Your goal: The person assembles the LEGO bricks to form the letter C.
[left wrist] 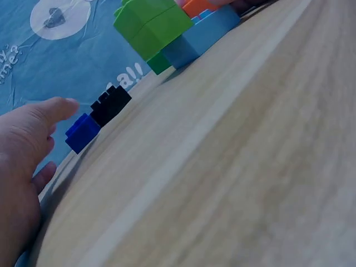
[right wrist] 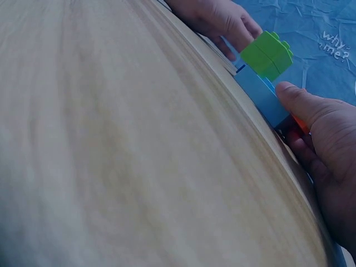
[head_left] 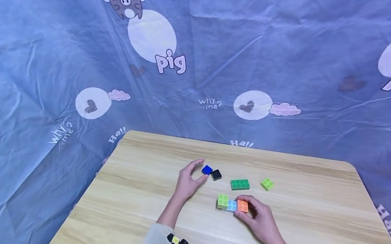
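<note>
While your right hand [head_left: 260, 218] has the joined bricks [head_left: 232, 205] by one end, the piece lies low over the wooden table [head_left: 128, 192], in front of you. It is made up of three colours in a row: lime green at the left, light blue in the middle, orange at the right. The lime part stands highest, and the left wrist view shows a seam across its side, consistent with two bricks stacked. Light blue forms the lower course; its bare studs show between the two raised ends. The plastic is smooth and solid-coloured, with round studs upward.

Your right thumb and fingers are curled about the orange end, thumb on the near side, forefinger on the far side. The joined bricks extend leftward from that grip, towards your other hand. Whether their base touches the tabletop, you cannot tell.

Your left hand [head_left: 187, 182] holds nothing; thumb and forefinger are spread well apart, just beside a blue brick [head_left: 207, 169]. A black brick [head_left: 216, 174] sits next to the blue one. Beyond the joined bricks lie a green brick [head_left: 240, 184] with eight studs and, farther right, a small lime brick [head_left: 267, 184], set askew.
</note>
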The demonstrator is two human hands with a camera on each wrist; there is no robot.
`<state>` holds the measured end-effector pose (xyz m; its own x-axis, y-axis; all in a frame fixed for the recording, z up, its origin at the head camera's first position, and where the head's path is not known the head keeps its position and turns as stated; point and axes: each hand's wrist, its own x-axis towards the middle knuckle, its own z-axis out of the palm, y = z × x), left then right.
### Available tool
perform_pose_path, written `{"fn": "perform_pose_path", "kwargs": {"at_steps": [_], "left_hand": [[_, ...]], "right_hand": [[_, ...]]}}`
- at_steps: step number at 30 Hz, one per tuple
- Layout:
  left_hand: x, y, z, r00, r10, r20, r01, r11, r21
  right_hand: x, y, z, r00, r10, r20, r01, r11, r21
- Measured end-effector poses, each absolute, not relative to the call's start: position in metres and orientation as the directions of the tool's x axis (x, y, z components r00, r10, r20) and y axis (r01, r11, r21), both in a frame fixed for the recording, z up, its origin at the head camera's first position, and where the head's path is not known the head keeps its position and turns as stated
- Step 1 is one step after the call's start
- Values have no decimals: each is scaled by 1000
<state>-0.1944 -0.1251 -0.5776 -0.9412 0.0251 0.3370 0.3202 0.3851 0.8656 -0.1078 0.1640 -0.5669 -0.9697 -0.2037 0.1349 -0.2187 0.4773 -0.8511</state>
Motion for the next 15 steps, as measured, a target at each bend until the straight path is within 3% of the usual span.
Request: {"fn": "perform_pose_path", "kwargs": {"at_steps": [7,15], "left_hand": [[-195,-120,-575,-948,130,290,315,487,814],[-191,-120,-576,-965,109,239,260,521,813]], "right_hand": [[-108,166,-563,-969,-199,146,-226,477,-849],[-109,166,-566,-962,-219,163,-247,450,-858]]}}
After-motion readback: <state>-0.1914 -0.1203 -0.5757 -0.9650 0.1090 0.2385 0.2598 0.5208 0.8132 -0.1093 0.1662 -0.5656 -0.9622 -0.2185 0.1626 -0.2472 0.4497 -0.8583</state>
